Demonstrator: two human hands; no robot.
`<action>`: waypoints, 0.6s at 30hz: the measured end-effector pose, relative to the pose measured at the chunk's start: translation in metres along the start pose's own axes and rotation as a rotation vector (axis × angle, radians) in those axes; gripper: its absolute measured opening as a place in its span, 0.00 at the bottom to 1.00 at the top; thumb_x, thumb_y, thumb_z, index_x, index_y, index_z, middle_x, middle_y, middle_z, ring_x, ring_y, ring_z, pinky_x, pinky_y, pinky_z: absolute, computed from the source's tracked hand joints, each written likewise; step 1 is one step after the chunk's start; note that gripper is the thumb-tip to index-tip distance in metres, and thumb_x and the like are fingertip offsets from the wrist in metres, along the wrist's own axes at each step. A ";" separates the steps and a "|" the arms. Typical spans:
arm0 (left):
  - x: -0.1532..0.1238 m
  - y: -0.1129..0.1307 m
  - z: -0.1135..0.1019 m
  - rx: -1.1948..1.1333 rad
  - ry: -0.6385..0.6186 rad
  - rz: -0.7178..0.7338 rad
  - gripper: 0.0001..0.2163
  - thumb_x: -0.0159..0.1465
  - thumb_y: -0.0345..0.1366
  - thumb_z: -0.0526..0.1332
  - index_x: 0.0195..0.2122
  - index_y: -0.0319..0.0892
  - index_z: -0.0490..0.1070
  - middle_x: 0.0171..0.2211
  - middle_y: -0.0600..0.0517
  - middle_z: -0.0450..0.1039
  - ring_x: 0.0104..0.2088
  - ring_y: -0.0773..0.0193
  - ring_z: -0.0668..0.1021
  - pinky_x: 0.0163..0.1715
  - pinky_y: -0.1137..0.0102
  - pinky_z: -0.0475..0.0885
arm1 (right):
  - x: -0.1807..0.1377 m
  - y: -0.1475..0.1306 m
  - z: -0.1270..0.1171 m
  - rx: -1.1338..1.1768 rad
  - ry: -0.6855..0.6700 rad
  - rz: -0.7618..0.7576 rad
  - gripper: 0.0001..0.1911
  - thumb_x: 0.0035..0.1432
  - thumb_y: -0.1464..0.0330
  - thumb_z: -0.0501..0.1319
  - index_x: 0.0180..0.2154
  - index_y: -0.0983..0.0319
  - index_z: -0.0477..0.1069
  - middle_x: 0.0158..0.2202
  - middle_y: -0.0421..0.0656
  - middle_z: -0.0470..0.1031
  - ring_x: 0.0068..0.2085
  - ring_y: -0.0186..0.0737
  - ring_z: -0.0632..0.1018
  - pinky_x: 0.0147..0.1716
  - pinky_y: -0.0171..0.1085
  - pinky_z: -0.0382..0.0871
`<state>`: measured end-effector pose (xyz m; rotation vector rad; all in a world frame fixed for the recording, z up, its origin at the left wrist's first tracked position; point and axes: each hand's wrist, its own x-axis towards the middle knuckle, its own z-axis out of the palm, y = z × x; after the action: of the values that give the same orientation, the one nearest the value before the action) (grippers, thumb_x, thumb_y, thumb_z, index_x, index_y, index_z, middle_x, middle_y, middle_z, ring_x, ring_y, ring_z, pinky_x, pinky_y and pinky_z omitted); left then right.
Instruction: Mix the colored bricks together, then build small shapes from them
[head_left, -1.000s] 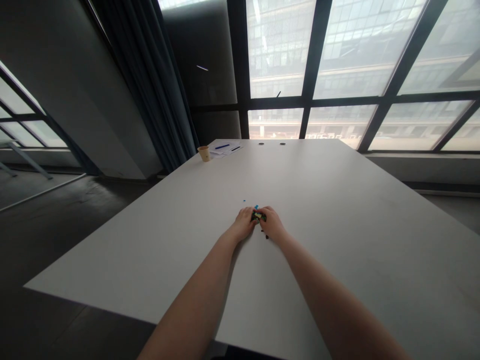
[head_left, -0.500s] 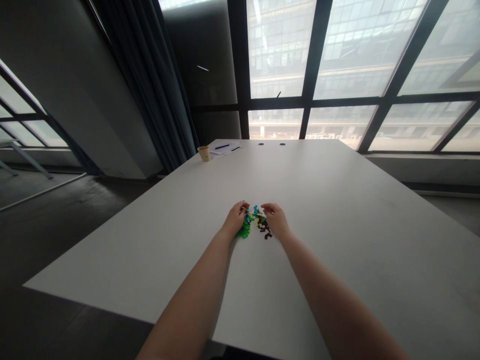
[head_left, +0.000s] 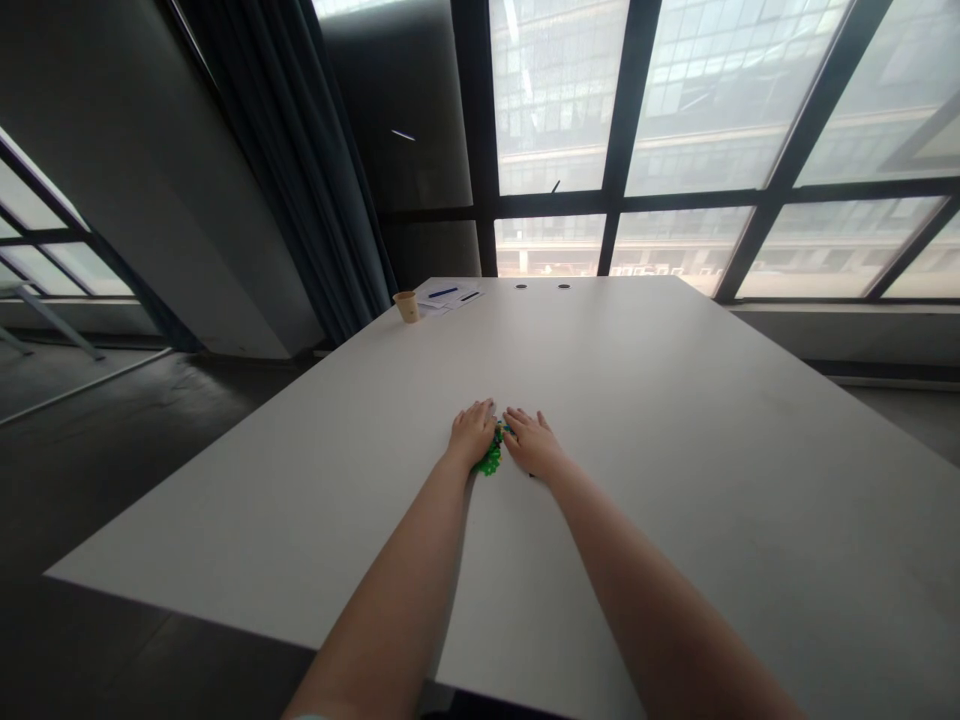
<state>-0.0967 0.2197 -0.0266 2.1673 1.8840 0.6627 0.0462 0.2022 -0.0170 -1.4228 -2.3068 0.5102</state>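
Note:
Small coloured plastic pieces [head_left: 490, 461], mostly bright green with a few blue and yellow bits, lie in a little pile on the white table [head_left: 585, 370]. My left hand [head_left: 472, 432] rests over the pile's left side, fingers stretched forward. Flat over the right side lies my right hand [head_left: 531, 441], its fingers spread and pointing toward the left hand. It covers most of the pieces there; a dark bit shows under its near edge. Neither hand visibly grips a piece, and the exact shape of the pieces is too small to tell.
A paper cup [head_left: 407, 307] stands near the table's far left edge. Beside it lie sheets of paper [head_left: 450, 296] with a blue pen [head_left: 443, 292] on them. Two dark round fittings [head_left: 564, 286] sit at the far edge. Windows rise behind the table.
My right hand has moved left and flattened over the dark brown and yellow pieces, hiding them. My left hand's fingers have straightened over its side of the pile.

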 end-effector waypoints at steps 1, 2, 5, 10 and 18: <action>0.001 0.000 0.000 -0.044 0.025 0.022 0.18 0.61 0.35 0.46 0.52 0.39 0.60 0.52 0.45 0.63 0.54 0.60 0.63 0.55 0.62 0.54 | 0.000 0.000 0.000 0.022 0.021 -0.024 0.22 0.59 0.65 0.46 0.54 0.63 0.59 0.57 0.46 0.58 0.58 0.40 0.56 0.57 0.47 0.37; 0.002 0.000 -0.001 -0.097 0.049 0.048 0.17 0.61 0.34 0.46 0.50 0.39 0.61 0.50 0.46 0.65 0.52 0.61 0.66 0.53 0.64 0.57 | -0.001 0.001 -0.001 0.055 0.042 -0.052 0.21 0.59 0.66 0.47 0.52 0.62 0.62 0.55 0.46 0.62 0.56 0.39 0.60 0.57 0.45 0.41; 0.004 -0.001 -0.001 -0.256 0.111 0.090 0.15 0.60 0.33 0.47 0.46 0.38 0.64 0.44 0.46 0.68 0.46 0.64 0.70 0.49 0.68 0.63 | 0.000 0.004 -0.002 0.179 0.091 -0.114 0.17 0.57 0.70 0.47 0.44 0.63 0.69 0.45 0.46 0.70 0.47 0.35 0.68 0.51 0.36 0.55; 0.003 0.000 0.000 -0.342 0.059 0.077 0.18 0.58 0.32 0.47 0.49 0.40 0.63 0.51 0.45 0.64 0.53 0.62 0.65 0.55 0.63 0.55 | 0.004 0.011 0.000 0.268 0.192 -0.056 0.19 0.56 0.73 0.47 0.47 0.64 0.67 0.52 0.47 0.63 0.52 0.35 0.65 0.52 0.33 0.56; -0.003 0.009 -0.002 -0.561 -0.126 0.104 0.21 0.53 0.29 0.47 0.49 0.41 0.63 0.48 0.49 0.68 0.50 0.66 0.68 0.53 0.67 0.59 | -0.001 0.009 -0.009 0.290 0.112 -0.113 0.22 0.52 0.76 0.47 0.47 0.60 0.68 0.47 0.41 0.70 0.49 0.34 0.68 0.51 0.35 0.57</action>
<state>-0.0899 0.2154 -0.0213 1.8903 1.3218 0.9176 0.0576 0.2060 -0.0137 -1.1476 -2.1097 0.6805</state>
